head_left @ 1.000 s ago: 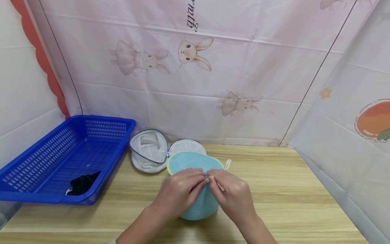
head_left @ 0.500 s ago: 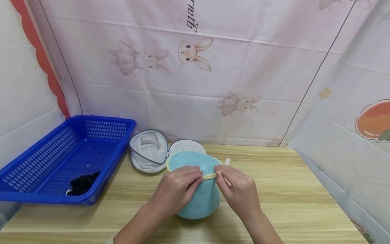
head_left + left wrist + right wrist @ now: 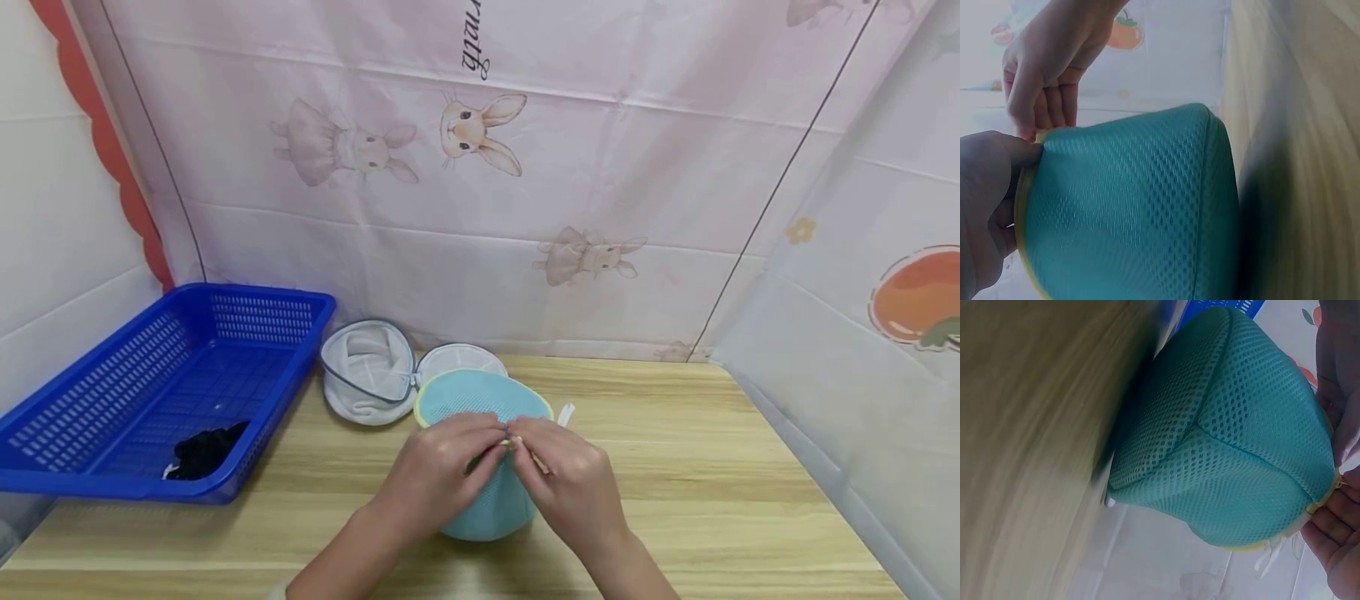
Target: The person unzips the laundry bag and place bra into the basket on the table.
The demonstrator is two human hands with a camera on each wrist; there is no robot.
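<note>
A light-blue mesh laundry bag (image 3: 487,517) with yellow trim (image 3: 422,414) stands in front of me on the table. My left hand (image 3: 438,471) pinches its rim near the front middle. Right beside it, the fingertips of my right hand (image 3: 573,479) pinch the same yellow edge, and the two hands meet there. In the left wrist view the mesh bag (image 3: 1122,200) bulges out below the fingers. From the right wrist, the bag (image 3: 1241,425) shows its seams, and a white loop (image 3: 1266,556) hangs from the trim. The pinched spot is mostly hidden by the fingers.
Behind the bag lies an opened white mesh laundry bag (image 3: 367,375) with a grey zip edge, its round lid (image 3: 461,358) folded out. A blue plastic basket (image 3: 296,392) at the left holds a black cloth item (image 3: 206,452). Printed sheets (image 3: 637,167) hang around the wooden table (image 3: 712,467).
Half a second ago the right hand was drawn apart to the right, with a strip of yellow edge showing between the hands; now it is back against the left hand.
</note>
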